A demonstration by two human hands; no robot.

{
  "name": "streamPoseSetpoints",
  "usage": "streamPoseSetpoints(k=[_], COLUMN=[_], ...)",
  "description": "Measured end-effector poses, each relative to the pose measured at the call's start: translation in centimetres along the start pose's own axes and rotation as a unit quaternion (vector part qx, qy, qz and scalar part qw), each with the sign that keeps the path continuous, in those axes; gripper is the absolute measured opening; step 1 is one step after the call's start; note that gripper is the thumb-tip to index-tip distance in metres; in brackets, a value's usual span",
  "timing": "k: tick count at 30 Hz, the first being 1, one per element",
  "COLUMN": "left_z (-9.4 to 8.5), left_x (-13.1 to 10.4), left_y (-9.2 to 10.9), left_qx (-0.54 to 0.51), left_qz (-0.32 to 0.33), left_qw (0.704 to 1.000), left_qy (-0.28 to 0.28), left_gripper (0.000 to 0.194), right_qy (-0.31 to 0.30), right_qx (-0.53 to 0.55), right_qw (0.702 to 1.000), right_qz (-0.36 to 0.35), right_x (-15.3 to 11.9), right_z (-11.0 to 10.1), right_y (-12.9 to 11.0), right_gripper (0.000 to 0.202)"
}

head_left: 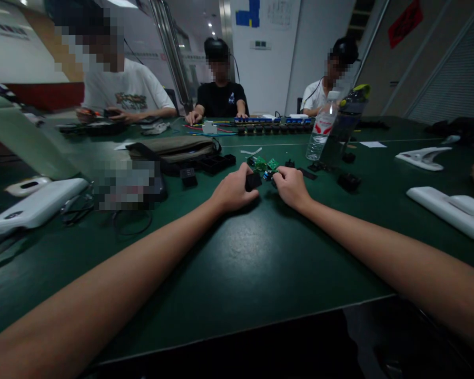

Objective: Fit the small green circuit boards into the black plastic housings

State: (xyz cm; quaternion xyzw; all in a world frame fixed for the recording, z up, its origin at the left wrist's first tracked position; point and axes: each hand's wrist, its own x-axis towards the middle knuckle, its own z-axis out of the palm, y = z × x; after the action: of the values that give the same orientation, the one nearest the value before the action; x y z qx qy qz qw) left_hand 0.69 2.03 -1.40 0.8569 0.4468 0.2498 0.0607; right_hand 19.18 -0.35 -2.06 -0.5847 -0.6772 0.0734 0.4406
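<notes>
My left hand [237, 190] is closed around a small black block [253, 182] above the green table [245, 263]. Just to its right, my right hand [291, 187] pinches a small part with blue and white on it [267, 175], too small to make out fully. The two hands are apart, with that part close to the black block. Right behind them lie green circuit boards [259, 163] and another green piece [273, 163].
Black boxes [220, 162], a brown bag [174, 149] and a white device [35, 205] lie left. A water bottle [322, 131], a dark bottle [345, 126] and white holders [446, 210] stand or lie right. Three people sit across the table; another hand shows at the right edge.
</notes>
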Motion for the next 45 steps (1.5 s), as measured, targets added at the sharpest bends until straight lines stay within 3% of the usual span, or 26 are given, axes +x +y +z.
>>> streamPoseSetpoints(k=[13, 22, 33, 45], left_z=[-0.1, -1.7, -1.9, -1.8], left_x=[0.3, -0.8, -0.8, -1.0], left_y=[0.1, -1.0, -1.2, -1.5], left_qx=[0.013, 0.053, 0.064, 0.077], left_qz=[0.026, 0.073, 0.095, 0.089], left_qw=[1.0, 0.996, 0.993, 0.993], left_qy=[0.007, -0.019, -0.031, -0.032], left_gripper=[0.039, 0.039, 0.035, 0.034], right_qy=[-0.025, -0.152, -0.215, -0.229], right_qx=[0.019, 0.019, 0.001, -0.01], right_qw=[0.999, 0.987, 0.973, 0.97], right_qz=[-0.003, -0.053, -0.079, -0.082], right_x=[0.6, 0.2, 0.2, 0.1], right_z=[0.1, -1.9, -2.4, -2.4], right_y=[0.0, 1.1, 0.4, 0.6], right_gripper=[0.033, 0.033, 0.032, 0.03])
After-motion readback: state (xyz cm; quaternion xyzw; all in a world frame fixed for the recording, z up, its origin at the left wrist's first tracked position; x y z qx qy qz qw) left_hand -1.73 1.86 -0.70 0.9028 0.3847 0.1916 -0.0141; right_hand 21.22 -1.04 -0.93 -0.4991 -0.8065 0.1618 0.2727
